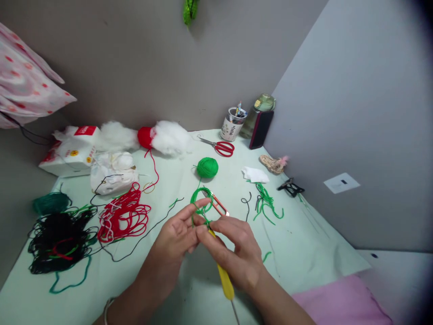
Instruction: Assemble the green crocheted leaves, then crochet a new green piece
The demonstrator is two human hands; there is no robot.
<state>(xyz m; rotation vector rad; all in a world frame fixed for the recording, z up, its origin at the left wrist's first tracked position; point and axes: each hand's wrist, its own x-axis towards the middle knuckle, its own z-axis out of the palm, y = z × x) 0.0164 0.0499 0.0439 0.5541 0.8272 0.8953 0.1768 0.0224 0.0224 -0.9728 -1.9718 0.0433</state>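
Green yarn loops (202,201) lie around and just beyond my fingertips, at the centre of the head view. My left hand (177,234) pinches the green yarn, its index finger raised with a strand over it. In my right hand (238,250) is a crochet hook with a yellow handle (225,280), its tip end at the green yarn between both hands. The thumb and fingers of both hands nearly touch there. A green yarn ball (207,168) sits beyond the hands, with a strand running toward the loops. An orange cutter (219,204) lies just behind my right fingers.
Red scissors (224,149), a pen tin (233,124), a bottle (264,103) and a phone (261,130) stand or lie at the back. Red yarn (126,214), black yarn (61,241) and white stuffing (171,137) are on the left. Green scraps (267,202) lie right.
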